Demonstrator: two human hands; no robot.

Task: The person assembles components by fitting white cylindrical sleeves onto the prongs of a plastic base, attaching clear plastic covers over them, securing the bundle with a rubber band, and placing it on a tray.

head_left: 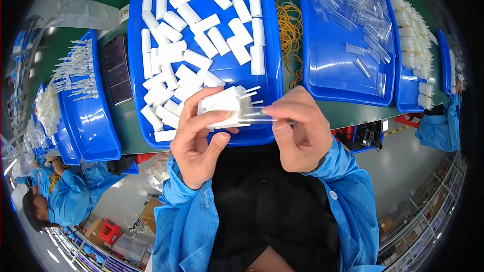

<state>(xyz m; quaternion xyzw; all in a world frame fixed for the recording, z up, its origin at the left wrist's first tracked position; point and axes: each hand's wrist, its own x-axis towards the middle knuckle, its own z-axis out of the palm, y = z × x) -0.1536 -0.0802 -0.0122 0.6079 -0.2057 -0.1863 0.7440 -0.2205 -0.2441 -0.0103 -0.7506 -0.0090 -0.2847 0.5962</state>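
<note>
My left hand point(194, 143) is closed around a bundle of short white cylinders point(222, 102), with thin white sticks jutting from its right end. At that end, my right hand point(302, 133) pinches a clear plastic piece point(256, 115), tube-like in shape, lying against the sticks. Its exact fit over them cannot be made out. Both hands are above the near edge of a blue tray point(271, 83). Many loose white cylinders point(204, 45) lie in that tray, in a jumble.
Yellow rubber bands point(289, 25) lie between the middle tray and a right blue tray point(327, 83) of clear tubes point(370, 40). Farther right, another tray point(409, 93) holds white bundles. Leftward are a phone point(117, 70) and a tray point(96, 131) with thin sticks. Co-workers sit at both sides.
</note>
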